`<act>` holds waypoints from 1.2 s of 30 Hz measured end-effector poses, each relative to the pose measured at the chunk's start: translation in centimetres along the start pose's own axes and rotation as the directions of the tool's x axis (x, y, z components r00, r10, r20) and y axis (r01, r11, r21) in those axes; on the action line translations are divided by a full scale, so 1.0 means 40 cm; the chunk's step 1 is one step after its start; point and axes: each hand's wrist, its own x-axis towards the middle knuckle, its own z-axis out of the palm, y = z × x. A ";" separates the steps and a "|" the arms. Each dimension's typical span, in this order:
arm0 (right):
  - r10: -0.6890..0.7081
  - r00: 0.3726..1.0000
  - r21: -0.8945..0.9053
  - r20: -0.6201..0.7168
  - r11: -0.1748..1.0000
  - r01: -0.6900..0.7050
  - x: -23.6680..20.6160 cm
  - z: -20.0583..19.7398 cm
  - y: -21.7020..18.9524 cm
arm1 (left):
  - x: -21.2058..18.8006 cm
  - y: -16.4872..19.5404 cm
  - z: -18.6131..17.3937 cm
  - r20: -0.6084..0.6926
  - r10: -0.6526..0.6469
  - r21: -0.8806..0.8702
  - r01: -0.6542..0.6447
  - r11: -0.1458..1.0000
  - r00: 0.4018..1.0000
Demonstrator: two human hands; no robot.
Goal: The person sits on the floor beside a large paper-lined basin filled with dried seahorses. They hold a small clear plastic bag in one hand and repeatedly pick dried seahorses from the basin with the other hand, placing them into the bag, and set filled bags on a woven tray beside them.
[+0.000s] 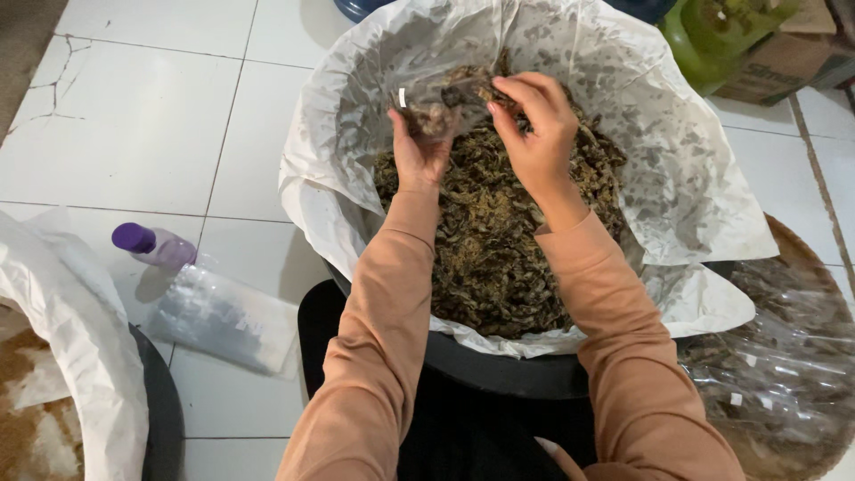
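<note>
Left grip [419, 147] held a small clear bag [436, 102]; right grip [533, 125] pinched dried brown material [499, 232] into it. I judged filling underway; next, another pinch from the tub.

Single view, head cam only, so no second view to overlap with. It sits above and behind the arms, pitched steeply down and slightly forward. Sleeves enter from the bottom edge and run up to mid-frame. Range is close: tub [499, 370] fills the centre, its far rim cut by the top edge. Left hand [419, 151] and right hand [534, 134] land in the upper centre, near arm's length from the lens. Floor [151, 116] tiles fill the upper left, seen almost top-down. Bottle [153, 245] sits mid-left, bags [784, 356] at the lower right edge. Horizon out of frame.
</note>
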 end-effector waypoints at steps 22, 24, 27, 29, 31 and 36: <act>0.013 0.939 -0.075 0.343 0.997 0.014 -0.007 0.033 -0.041 | 0.007 0.103 0.010 0.259 0.042 0.167 -0.088 0.982 0.965; 0.065 0.909 0.043 0.411 0.995 -0.090 -0.003 0.040 -0.043 | 0.010 0.109 0.004 0.190 0.051 0.141 -0.078 0.987 0.981; -0.252 0.893 0.171 0.372 0.965 0.201 -0.007 0.063 -0.019 | 0.018 0.106 -0.013 0.174 0.047 0.172 -0.077 0.982 0.984; -0.189 0.932 0.151 0.309 0.977 0.148 -0.017 0.095 0.025 | 0.027 0.106 -0.026 0.051 0.089 0.090 -0.093 0.992 0.995; -0.004 0.996 0.188 0.089 0.982 -0.013 -0.040 0.142 0.092 | 0.034 0.110 -0.041 -0.030 0.131 0.021 -0.130 0.991 0.991; 0.536 0.833 -0.095 0.138 0.844 -0.528 -0.200 0.273 0.265 | 0.035 0.115 -0.053 -0.066 0.201 -0.046 -0.204 0.978 0.977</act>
